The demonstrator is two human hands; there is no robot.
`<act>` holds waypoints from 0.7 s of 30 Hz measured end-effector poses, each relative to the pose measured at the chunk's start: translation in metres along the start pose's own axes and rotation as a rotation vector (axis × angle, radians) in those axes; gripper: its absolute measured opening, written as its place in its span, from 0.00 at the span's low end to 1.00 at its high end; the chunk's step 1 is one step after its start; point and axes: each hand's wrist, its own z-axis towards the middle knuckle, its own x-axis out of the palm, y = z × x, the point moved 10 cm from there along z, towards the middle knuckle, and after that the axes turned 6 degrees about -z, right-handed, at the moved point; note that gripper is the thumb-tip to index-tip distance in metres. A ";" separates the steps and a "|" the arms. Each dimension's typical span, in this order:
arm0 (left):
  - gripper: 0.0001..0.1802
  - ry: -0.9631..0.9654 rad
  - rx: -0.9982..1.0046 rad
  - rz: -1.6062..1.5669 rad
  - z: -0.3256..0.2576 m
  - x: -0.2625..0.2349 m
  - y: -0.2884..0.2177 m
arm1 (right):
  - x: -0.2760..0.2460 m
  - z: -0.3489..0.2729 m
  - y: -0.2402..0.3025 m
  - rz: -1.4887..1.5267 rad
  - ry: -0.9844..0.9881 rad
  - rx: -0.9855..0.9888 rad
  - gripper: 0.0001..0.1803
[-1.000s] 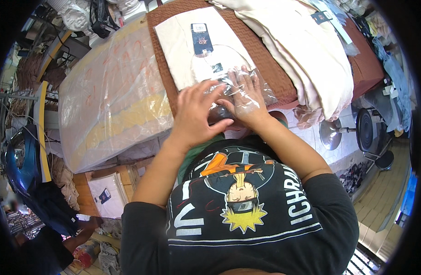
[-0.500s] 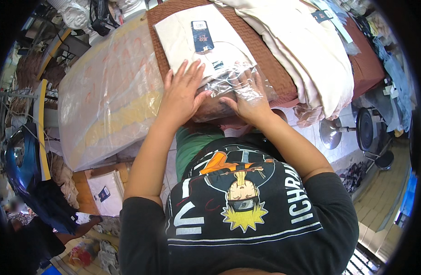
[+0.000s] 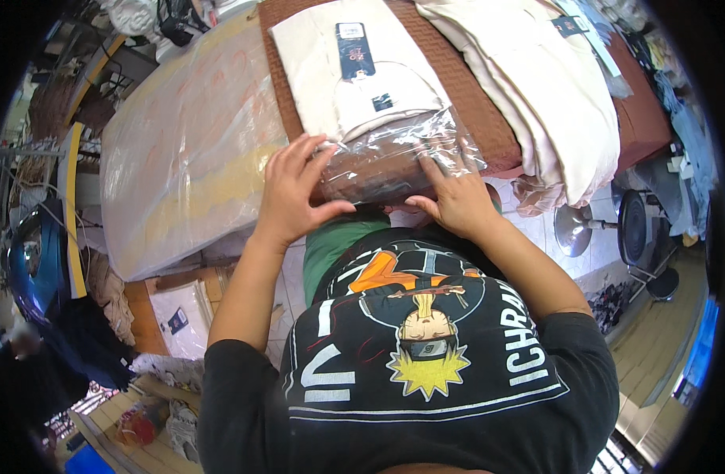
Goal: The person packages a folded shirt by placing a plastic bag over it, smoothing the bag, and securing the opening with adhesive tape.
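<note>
A folded cream shirt lies inside a clear plastic bag, with a dark blue hang tag on its front. The bag's loose end, wrinkled and shiny, extends toward me past the shirt's neckline. At the left corner of that loose end is my left hand, fingers together and stretched out, thumb apart. My right hand rests on the right corner of the film with its fingers spread. Neither hand is closed around the bag.
Brown textured cloth covers the work surface. A stack of cream shirts lies to the right, and a plastic-wrapped board to the left. Lower left, another bagged shirt sits on a wooden surface. A round stool stands at right.
Both hands have drawn back toward me, the left off the shirt's neckline and the right farther along the film. The bag's loose end now lies more spread out.
</note>
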 end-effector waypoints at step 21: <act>0.18 -0.484 -0.170 -0.234 -0.024 -0.028 0.016 | 0.003 0.069 0.077 0.130 -0.081 -0.295 0.32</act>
